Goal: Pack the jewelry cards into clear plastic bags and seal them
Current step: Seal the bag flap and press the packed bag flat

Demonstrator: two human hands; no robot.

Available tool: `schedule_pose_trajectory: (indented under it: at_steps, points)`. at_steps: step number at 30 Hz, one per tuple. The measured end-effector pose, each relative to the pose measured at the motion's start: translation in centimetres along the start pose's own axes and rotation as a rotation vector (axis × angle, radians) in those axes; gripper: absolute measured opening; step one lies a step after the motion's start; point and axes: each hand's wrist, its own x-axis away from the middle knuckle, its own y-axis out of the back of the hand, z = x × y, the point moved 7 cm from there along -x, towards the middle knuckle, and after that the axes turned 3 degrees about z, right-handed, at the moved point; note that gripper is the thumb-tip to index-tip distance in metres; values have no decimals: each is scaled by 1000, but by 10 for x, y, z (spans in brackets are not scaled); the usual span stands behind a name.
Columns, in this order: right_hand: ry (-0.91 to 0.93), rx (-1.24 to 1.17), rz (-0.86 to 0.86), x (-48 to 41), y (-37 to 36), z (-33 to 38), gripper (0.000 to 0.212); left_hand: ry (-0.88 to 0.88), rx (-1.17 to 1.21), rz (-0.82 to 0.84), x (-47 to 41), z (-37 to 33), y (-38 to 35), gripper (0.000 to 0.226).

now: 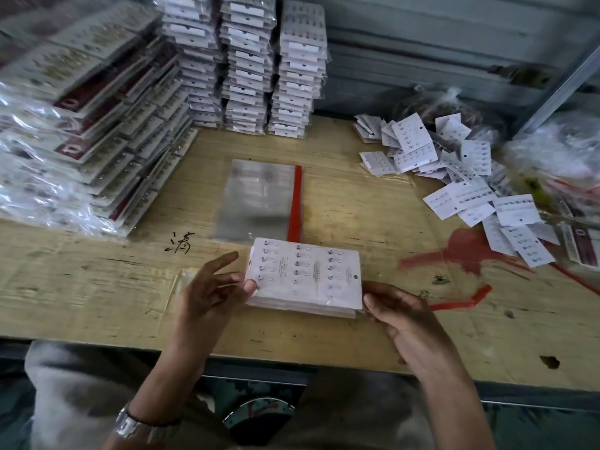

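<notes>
My left grip and right grip pinch the earring-card stack by its ends, near the surface's front edge; held this lightly, cards may fan apart short of the clear bag.

Bare forearms on show. Behind the left hand, a silver metal-link watch on the wrist, with a thin dark band right beside it. Light grey clothing over the lap.
</notes>
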Motion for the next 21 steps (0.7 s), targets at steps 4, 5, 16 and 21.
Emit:
schedule_pose_trajectory:
  at_steps: [4,5,16,21]
  points:
    - [-79,-374,121,4,-14,0,27,224,419,89,4,13,-5,41]
    - [-107,-441,155,6,-19,1,24,271,512,115,4,15,-8,34]
    - [-140,-695,375,13,-64,10,42,320,936,307,0,9,-35,32]
    - [-180,-715,286,10,-64,3,35,379,1019,224,-1,20,-36,28]
